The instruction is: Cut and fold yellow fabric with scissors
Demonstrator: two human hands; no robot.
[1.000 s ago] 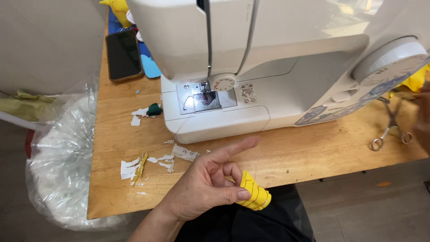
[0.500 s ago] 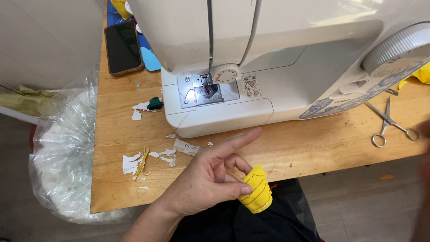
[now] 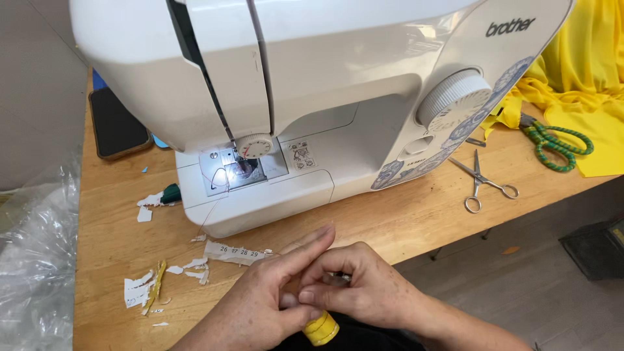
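My left hand (image 3: 257, 305) and my right hand (image 3: 367, 292) are pressed together at the near table edge, in front of the white sewing machine (image 3: 312, 97). A small yellow roll (image 3: 322, 329) sticks out beneath them, gripped by the curled lower fingers of my left hand. The left index finger points out toward the machine. The fingertips of my right hand are pinched together against the left fingers, just above the roll. What they pinch is hidden. The lit needle plate (image 3: 234, 172) lies behind the hands, to the left.
On the wooden table (image 3: 403, 221) lie small silver scissors (image 3: 481, 183), green-handled shears (image 3: 556, 146) and yellow fabric (image 3: 585, 78) at the right. Torn paper scraps (image 3: 146, 289) and a printed strip (image 3: 237, 252) lie left of my hands. A dark phone (image 3: 120, 130) and a clear plastic bag (image 3: 32, 260) are further left.
My right hand has come in from the right and closed against my left hand above the yellow roll. The view has moved closer to the machine.
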